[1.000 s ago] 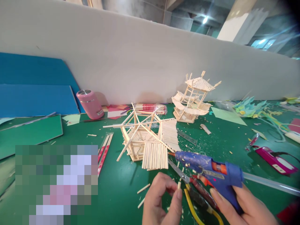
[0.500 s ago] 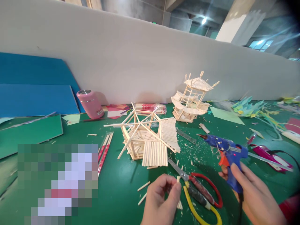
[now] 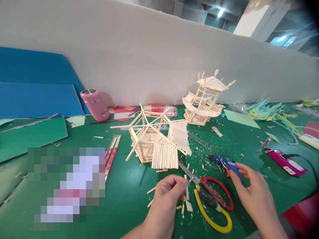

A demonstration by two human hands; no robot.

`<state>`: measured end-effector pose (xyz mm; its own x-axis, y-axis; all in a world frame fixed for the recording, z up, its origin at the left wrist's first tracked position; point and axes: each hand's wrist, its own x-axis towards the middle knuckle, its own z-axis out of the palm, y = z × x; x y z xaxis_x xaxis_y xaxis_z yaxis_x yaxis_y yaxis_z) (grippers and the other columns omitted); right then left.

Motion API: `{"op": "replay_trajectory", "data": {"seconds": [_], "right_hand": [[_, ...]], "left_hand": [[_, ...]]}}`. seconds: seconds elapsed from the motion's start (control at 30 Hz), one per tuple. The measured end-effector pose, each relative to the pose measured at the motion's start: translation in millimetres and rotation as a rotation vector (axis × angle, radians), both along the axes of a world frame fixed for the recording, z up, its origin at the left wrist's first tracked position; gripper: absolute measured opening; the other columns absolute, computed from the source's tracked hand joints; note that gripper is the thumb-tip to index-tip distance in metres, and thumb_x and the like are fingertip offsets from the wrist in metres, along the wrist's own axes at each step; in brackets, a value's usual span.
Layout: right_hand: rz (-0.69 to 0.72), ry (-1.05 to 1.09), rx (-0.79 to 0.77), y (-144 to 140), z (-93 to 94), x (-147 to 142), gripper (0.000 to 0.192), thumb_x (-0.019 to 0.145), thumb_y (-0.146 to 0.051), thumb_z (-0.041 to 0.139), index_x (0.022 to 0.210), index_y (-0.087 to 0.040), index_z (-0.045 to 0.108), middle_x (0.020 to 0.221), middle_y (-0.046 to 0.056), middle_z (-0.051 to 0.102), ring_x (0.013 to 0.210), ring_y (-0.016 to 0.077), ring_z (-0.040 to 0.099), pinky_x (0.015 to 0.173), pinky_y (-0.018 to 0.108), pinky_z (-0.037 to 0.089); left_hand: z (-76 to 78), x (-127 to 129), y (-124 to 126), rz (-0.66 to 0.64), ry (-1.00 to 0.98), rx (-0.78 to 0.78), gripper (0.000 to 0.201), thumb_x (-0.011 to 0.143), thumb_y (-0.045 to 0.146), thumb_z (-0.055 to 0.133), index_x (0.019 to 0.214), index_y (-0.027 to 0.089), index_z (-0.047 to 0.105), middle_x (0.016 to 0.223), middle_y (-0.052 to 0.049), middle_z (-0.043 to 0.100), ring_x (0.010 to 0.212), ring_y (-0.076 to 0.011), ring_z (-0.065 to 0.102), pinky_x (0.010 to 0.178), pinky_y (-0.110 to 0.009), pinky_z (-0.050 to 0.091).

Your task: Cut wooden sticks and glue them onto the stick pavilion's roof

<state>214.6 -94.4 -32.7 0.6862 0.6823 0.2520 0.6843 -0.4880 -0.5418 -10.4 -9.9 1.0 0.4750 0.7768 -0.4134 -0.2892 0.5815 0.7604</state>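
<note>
My left hand [image 3: 167,194] is closed in a pinch on a short wooden stick [image 3: 186,192] above the green table. On the right, my right hand [image 3: 255,191] has thumb and fingers around the blue hot glue gun [image 3: 221,161], which lies low on its side at the tabletop. In front of my left hand stands a partly roofed model pavilion [image 3: 164,156] of thin sticks, with bare rafters on its left part. Scissors [image 3: 211,196] with red and yellow handles lie between my hands. Short cut sticks [image 3: 188,206] are scattered beside my left hand.
A taller stick pagoda [image 3: 204,99] stands at the back right, and a pink flask [image 3: 95,104] at the back left. A pink device [image 3: 286,162] with a black cable lies far right. Red-and-white stick packs [image 3: 112,156] lie left of the pavilion.
My right hand has lowered the glue gun from a raised, upright hold to the table. My left hand has shifted slightly up with its stick. The view has tilted down a little.
</note>
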Motion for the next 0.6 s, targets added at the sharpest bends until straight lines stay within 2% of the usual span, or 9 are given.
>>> {"op": "replay_trajectory", "data": {"seconds": [0.03, 0.1, 0.17, 0.23, 0.43, 0.6], "right_hand": [[0.082, 0.102, 0.036, 2.7, 9.3, -18.1, 0.036, 0.077, -0.048, 0.05, 0.1, -0.021, 0.057, 0.09, 0.008, 0.056, 0.083, 0.0254, 0.053, 0.065, 0.033, 0.044], [0.334, 0.373, 0.044, 8.9, 25.0, -55.9, 0.024, 0.08, -0.044, 0.05, 0.078, -0.022, 0.059, 0.075, 0.003, 0.057, 0.07, 0.0192, 0.053, 0.059, 0.026, 0.042], [0.491, 0.583, 0.03, 15.2, 34.2, -87.9, 0.028, 0.082, -0.042, 0.048, 0.065, -0.022, 0.055, 0.061, -0.001, 0.05, 0.06, 0.0161, 0.048, 0.053, 0.024, 0.038], [0.584, 0.704, 0.015, 20.8, 36.8, -108.1, 0.03, 0.083, -0.042, 0.046, 0.064, -0.021, 0.055, 0.059, -0.001, 0.048, 0.059, 0.0152, 0.046, 0.054, 0.024, 0.036], [0.606, 0.956, 0.049, 30.5, 31.0, -119.2, 0.027, 0.082, -0.042, 0.05, 0.068, -0.019, 0.057, 0.062, -0.001, 0.049, 0.06, 0.0141, 0.043, 0.054, 0.024, 0.036], [0.605, 1.038, 0.111, 38.3, 38.0, -117.1, 0.027, 0.082, -0.04, 0.051, 0.065, -0.019, 0.051, 0.062, -0.003, 0.043, 0.061, 0.0125, 0.039, 0.057, 0.024, 0.034]], "left_hand": [[0.5, 0.2, 0.4, 0.004, -0.007, -0.008, 0.02, 0.068, 0.027, 0.066, 0.055, 0.013, 0.061, 0.048, 0.004, 0.047, 0.05, -0.0092, 0.037, 0.052, -0.022, 0.027], [1.2, 0.4, 1.4, 0.019, -0.026, -0.028, 0.017, 0.066, 0.025, 0.068, 0.056, 0.013, 0.063, 0.048, 0.004, 0.048, 0.05, -0.0087, 0.037, 0.051, -0.022, 0.027], [1.5, 0.2, 2.4, 0.027, -0.073, -0.057, 0.015, 0.065, 0.024, 0.069, 0.057, 0.013, 0.064, 0.048, 0.004, 0.05, 0.049, -0.0084, 0.038, 0.052, -0.021, 0.029], [1.7, -0.6, 3.1, 0.025, -0.135, -0.086, 0.014, 0.065, 0.023, 0.07, 0.056, 0.013, 0.064, 0.048, 0.003, 0.052, 0.049, -0.0083, 0.04, 0.053, -0.021, 0.031], [3.7, -2.3, 2.6, 0.042, -0.16, -0.104, 0.015, 0.063, 0.025, 0.072, 0.056, 0.014, 0.065, 0.052, 0.001, 0.055, 0.054, -0.0104, 0.045, 0.057, -0.023, 0.035], [7.4, -2.4, 2.4, 0.049, -0.138, -0.055, 0.016, 0.062, 0.03, 0.073, 0.061, 0.014, 0.07, 0.055, -0.001, 0.057, 0.057, -0.012, 0.046, 0.059, -0.024, 0.036]]}}
